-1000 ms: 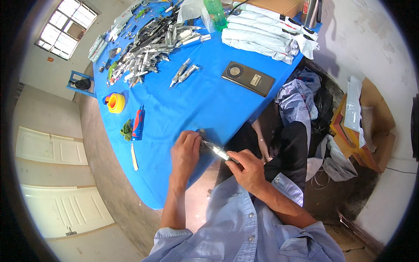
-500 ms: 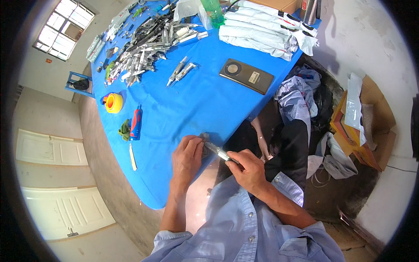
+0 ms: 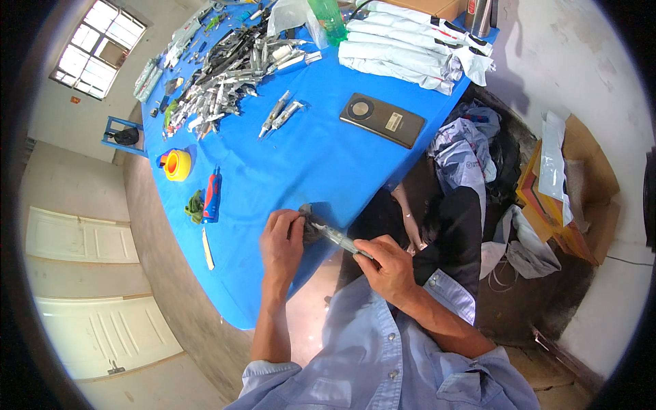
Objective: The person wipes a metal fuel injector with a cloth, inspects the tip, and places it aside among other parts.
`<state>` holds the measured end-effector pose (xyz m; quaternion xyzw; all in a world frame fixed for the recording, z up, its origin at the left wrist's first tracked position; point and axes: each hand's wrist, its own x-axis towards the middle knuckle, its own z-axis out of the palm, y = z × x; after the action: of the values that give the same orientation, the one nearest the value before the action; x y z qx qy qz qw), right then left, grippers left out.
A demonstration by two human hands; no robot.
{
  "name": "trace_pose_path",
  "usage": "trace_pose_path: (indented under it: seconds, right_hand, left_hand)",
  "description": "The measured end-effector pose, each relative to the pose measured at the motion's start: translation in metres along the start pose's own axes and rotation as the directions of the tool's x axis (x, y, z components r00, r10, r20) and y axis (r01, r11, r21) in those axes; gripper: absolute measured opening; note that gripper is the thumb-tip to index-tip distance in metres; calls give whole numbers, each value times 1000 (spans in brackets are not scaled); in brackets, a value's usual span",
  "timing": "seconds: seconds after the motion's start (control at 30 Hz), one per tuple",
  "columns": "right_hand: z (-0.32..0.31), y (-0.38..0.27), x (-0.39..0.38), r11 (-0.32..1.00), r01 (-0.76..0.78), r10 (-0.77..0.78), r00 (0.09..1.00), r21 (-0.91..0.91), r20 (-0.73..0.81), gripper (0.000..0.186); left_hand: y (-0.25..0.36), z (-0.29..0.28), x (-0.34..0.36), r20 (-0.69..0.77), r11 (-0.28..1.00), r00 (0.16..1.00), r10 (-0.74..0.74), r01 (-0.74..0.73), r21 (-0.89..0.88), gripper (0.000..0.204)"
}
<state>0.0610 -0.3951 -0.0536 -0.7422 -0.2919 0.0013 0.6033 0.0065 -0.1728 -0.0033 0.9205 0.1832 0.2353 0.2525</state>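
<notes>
My right hand is closed round one end of a slim silver-grey tube-like piece, which slants up to the left over the table's near edge. Its far end meets a dark grey cloth that my left hand pinches between thumb and fingers. Whether the cloth wraps round the tip or only touches it is hard to tell. Left of my hands lie a red and blue tool handle, a pale flat stick and a crumpled green cloth.
On the blue-covered table are a yellow tape roll, two similar slim pieces, a heap of silver and black pieces, a phone and stacked white packages. An open cardboard box stands at the right.
My left hand has shifted slightly left, and more of the grey cloth shows beside its fingers. The right hand keeps its hold on the tube-like piece, almost in place.
</notes>
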Motion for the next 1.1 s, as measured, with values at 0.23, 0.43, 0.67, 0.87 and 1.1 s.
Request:
trace_pose_path:
  seconds: [0.23, 0.43, 0.67, 0.87, 1.1]
  right_hand:
    - [-2, -1, 1, 995, 86, -85, 996, -40, 36, 32]
    - [-3, -3, 2, 986, 139, -135, 990, -91, 48, 30]
    - [-5, -6, 2, 988, 131, -127, 991, -79, 45, 24]
    - [-6, -7, 2, 982, 158, -153, 987, -102, 54, 25]
    - [-6, -10, 5, 971, 209, -201, 977, -113, 75, 25]
  left_hand:
    - [20, -3, -8, 102, 988, 988, 117, -126, 86, 8]
    - [12, -2, 2, 116, 987, 988, 98, -112, 118, 7]
    - [1, 1, 6, 32, 998, 999, -3, 1, 58, 7]
    - [15, -1, -10, 62, 993, 992, 108, -110, 29, 8]
    - [13, 0, -2, 105, 993, 992, 75, -84, 85, 6]
